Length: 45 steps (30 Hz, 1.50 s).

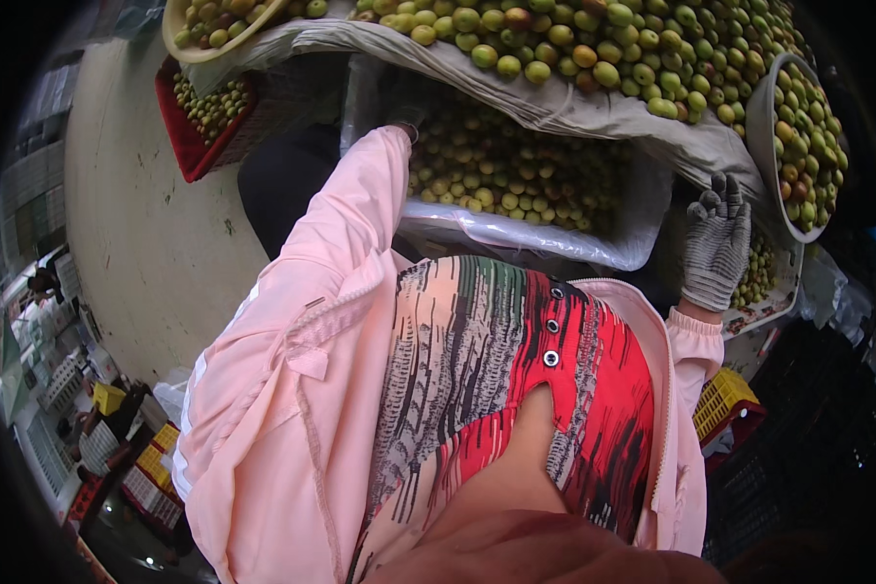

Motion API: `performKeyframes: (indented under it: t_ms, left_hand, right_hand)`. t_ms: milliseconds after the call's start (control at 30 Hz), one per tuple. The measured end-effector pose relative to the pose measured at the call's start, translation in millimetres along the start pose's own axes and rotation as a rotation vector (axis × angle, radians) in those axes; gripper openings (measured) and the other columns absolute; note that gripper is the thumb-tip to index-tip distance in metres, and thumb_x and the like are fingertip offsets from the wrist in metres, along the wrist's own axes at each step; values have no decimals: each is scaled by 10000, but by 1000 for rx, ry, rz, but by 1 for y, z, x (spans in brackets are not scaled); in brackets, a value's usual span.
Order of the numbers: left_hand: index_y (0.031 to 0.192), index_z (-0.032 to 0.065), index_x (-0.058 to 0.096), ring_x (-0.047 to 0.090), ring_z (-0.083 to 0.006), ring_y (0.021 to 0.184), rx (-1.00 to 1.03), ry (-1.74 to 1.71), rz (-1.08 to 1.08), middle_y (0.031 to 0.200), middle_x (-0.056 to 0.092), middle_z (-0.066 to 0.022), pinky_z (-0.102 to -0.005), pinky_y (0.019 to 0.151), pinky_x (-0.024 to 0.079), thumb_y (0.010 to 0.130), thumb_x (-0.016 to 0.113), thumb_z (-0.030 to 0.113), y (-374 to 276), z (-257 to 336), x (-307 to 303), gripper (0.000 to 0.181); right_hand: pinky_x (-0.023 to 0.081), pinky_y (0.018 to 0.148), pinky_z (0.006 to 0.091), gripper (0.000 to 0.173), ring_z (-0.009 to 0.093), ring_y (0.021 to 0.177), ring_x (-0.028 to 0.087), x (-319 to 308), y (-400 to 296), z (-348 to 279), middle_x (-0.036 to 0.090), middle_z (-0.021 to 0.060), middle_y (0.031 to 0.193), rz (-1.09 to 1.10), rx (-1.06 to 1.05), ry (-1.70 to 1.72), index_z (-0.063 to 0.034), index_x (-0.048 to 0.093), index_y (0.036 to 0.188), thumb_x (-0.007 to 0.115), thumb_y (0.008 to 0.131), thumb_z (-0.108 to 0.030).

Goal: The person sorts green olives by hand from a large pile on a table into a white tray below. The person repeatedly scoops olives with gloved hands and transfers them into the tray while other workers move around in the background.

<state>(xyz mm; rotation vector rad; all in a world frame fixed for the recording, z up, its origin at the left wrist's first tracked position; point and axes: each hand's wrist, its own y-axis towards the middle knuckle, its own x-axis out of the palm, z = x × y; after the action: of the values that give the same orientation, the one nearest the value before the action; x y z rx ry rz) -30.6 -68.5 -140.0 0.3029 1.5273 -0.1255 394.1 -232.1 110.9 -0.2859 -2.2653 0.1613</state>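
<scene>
A lined crate (642, 219) of green and reddish jujube-like fruit (511, 197) lies in front of me, with clear plastic over its near rim. My left hand (407, 111) reaches to the crate's far left part; it is dark there, and its fingers are hidden in shadow. My right hand (717, 244), in a grey striped knit glove, is right of the crate, its fingers extended and nothing in it. Beyond the crate, a grey cloth (598, 120) edges a large heap of the same fruit (606, 51). Beside the right hand, a white tray (770, 312) holds smaller fruit.
A full grey basin (763, 139) stands at the right and a yellow basin (244, 36) at the upper left. A red-lined crate (190, 157) of small fruit sits below that. Yellow crates (723, 400) are at lower right; other people (98, 445) are far off at lower left.
</scene>
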Motion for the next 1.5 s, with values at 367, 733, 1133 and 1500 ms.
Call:
performKeyframes:
  t_ms: [367,733,1133,1500]
  left_hand:
    - [1347,96,485,455,-310,1242,299,-294,-161,1378,480,-148,-416,1048,339,876,541,380,-14,189,-34,553]
    - [1304,127,546,454,-339,1240,715,-320,-303,1351,493,-166,-400,1043,363,811,629,366,-60,277,-61,554]
    - [1380,194,448,389,-336,1286,628,-39,-201,1421,402,-135,-442,1079,330,831,612,319,-60,83,-27,586]
    - [1406,118,284,393,-322,1256,-167,80,-841,1372,408,-186,-377,1044,336,755,578,645,-95,22,-6,888]
  right_hand:
    - [440,802,327,442,205,931,528,-4,-35,-33,555,144,1220,-80,-7,267,10,419,1353,417,990,-242]
    - [453,798,318,422,197,918,525,7,-29,-33,564,138,1187,-141,-55,179,17,441,1328,402,1003,-249]
    - [458,844,318,402,195,950,546,-15,-9,-27,564,128,1242,-91,-92,-23,7,461,1321,379,1001,-222]
    - [455,846,312,408,203,961,541,-24,-2,-33,555,157,1245,50,-123,-31,34,449,1321,363,993,-193]
